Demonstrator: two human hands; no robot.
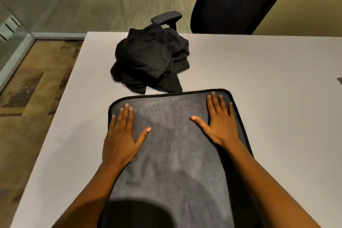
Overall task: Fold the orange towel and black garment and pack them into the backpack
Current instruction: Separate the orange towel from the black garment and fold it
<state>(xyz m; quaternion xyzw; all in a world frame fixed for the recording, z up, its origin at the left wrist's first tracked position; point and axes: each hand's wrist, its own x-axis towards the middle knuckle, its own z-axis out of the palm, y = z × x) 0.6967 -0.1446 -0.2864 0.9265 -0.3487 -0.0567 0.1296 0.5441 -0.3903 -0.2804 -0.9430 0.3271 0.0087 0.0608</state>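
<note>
Fingers straight, spread: left hand (pixel 121 135) and right hand (pixel 221 118) both flat on towel (pixel 172 153), which looks grey here, laid on table (pixel 277 98). Black garment (pixel 149 59) bunched at 12 o'clock, unfolded. Backpack not in view. Task looks early.

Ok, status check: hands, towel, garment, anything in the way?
Left hand and right hand flat on the towel, which shows grey with black trim. Black garment heaped beyond, unfolded. Backpack not in view. Nothing blocking.

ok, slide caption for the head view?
Both hands press flat on grey towel; crumpled black garment beyond on white table.
</note>
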